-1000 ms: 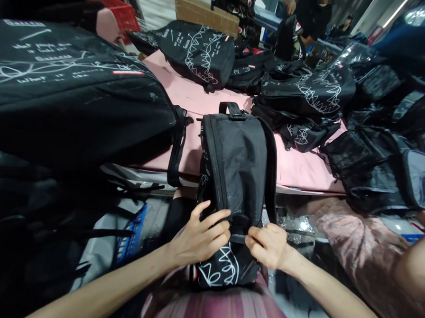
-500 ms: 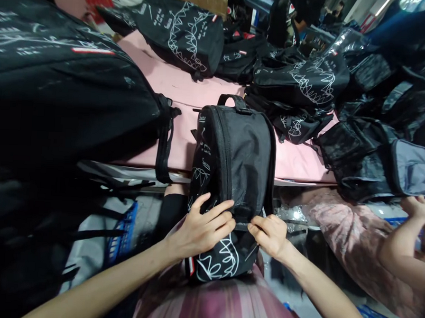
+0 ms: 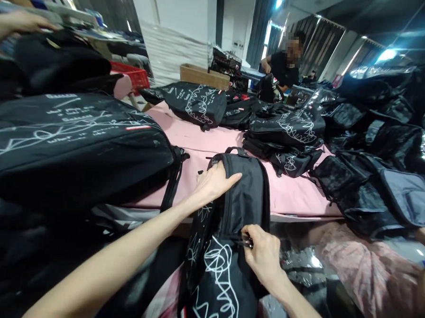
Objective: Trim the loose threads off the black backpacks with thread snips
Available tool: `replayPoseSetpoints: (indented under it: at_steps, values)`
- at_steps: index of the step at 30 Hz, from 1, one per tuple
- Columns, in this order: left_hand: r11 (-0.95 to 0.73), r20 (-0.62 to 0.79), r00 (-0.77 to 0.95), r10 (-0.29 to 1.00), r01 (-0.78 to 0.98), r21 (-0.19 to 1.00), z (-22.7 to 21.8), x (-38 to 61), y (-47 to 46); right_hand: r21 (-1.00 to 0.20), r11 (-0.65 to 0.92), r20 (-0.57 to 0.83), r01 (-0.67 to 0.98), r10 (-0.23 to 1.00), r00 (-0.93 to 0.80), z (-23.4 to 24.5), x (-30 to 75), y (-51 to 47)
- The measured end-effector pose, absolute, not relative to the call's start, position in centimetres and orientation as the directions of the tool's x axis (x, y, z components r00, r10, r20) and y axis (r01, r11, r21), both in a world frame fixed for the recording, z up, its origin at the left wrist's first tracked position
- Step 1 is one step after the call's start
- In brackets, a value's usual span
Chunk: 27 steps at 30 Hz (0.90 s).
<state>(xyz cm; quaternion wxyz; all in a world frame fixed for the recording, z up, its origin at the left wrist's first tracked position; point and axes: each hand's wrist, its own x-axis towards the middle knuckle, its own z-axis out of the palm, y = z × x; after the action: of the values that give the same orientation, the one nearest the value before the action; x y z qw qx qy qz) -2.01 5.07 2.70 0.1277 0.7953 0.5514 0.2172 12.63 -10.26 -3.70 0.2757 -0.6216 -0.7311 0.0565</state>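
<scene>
R hand (image 3: 264,256) pinches backpack (image 3: 241,198); print (image 3: 218,268) illegible.

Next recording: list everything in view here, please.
held backpack: one, black with white scribble, at table's near edge
large backpack: one, black, white print, left
other backpacks: several, black, far on table
wrapped bags: many, black in clear plastic, right
table: one, pink top, centre
cardboard box: one, brown, far end
crate: one, red, far left
co-worker: one, black top, far end
co-workers' hands: two, upper left and right edge
left hand: one, flat on held backpack's top
right hand: one, pinching held backpack's side
</scene>
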Motion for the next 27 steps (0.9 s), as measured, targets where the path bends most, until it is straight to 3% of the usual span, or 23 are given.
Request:
replayPoseSetpoints:
  at_steps: [3, 5, 7, 12, 14, 16, 18, 20, 24, 27]
  values:
    - [-0.250, 0.138, 0.219, 0.966, 0.927, 0.280, 3.6, -2.1, 3.9, -0.586, 0.329, 0.417, 0.741, 0.906, -0.072, -3.7, 12.9, -11.3]
    - [-0.290, 0.229, 0.243, 0.943, 0.935, 0.202, 4.7, -2.6, 2.1, -0.650, 0.402, 0.494, 0.645, 0.868, -0.044, -3.1, 12.9, -12.5]
    - [-0.372, 0.384, 0.285, 0.878, 0.912, 0.173, 6.6, -3.1, -0.2, -0.631, 0.484, 0.598, 0.606, 0.802, -0.017, -1.9, 13.0, -13.8]
    - [-0.623, 0.837, 0.299, 0.459, 0.780, 0.062, 11.5, -3.8, -4.7, -0.373, 0.693, 0.842, 0.617, 0.532, -0.088, 0.1, 14.2, -14.1]
    - [-0.616, 0.893, 0.293, 0.340, 0.788, -0.024, 11.0, -3.3, -4.8, -0.375, 0.673, 0.819, 0.638, 0.563, -0.112, -0.6, 15.3, -12.4]
    - [-0.588, 0.905, 0.312, 0.288, 0.804, -0.090, 9.1, -2.3, -3.6, -0.489, 0.586, 0.731, 0.646, 0.679, -0.063, -1.6, 16.6, -10.2]
    - [-0.601, 0.893, 0.344, 0.291, 0.792, -0.109, 6.7, -1.1, -1.7, -0.606, 0.489, 0.667, 0.628, 0.742, 0.066, -1.6, 17.8, -8.1]
    - [-0.619, 0.872, 0.358, 0.333, 0.781, -0.085, 4.9, 0.0, 0.0, -0.613, 0.481, 0.703, 0.627, 0.694, 0.155, 0.1, 18.9, -6.5]
    - [-0.651, 0.838, 0.372, 0.399, 0.758, -0.026, 4.3, 0.9, 1.1, -0.417, 0.516, 0.841, 0.748, 0.531, 0.102, 6.6, 19.4, -3.6]
    - [-0.684, 0.835, 0.367, 0.410, 0.729, 0.015, 5.3, 0.3, 1.2, -0.332, 0.396, 0.836, 0.856, 0.544, 0.073, 10.0, 19.0, -1.3]
